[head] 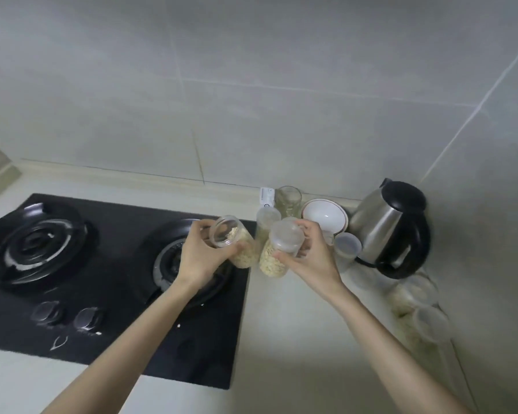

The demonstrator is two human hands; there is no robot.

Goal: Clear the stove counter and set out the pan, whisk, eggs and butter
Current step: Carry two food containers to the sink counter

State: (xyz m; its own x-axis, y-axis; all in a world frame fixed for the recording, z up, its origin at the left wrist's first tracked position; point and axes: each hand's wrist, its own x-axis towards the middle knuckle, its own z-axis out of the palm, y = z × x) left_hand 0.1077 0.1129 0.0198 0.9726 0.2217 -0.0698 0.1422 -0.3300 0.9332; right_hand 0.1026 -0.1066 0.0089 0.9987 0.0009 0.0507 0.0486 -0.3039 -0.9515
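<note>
My left hand point(198, 258) grips a clear jar point(247, 252) over the stove's point(117, 294) three o'clock edge. My right hand point(314, 258) grips a lidded jar point(274, 261), with the kettle point(386, 234) at its three o'clock.

Hands: two, left hand point(199, 259) at 9 o'clock of right hand point(313, 258)
Held flake jars: two, left jar point(243, 252), right jar point(274, 262)
Standing jars: two at 12 o'clock, capped jar point(267, 219), glass jar point(288, 199)
Bowls: one white bowl point(323, 217); stack beneath unclear
Kettles: one kettle point(389, 234), 3 o'clock
Burners: two, left burner point(33, 243), right burner point(165, 262)
Knobs: two, left knob point(47, 313), right knob point(88, 318)
Plastic tubs: near tub point(348, 247), blurred others at 4 o'clock, count unclear
</note>
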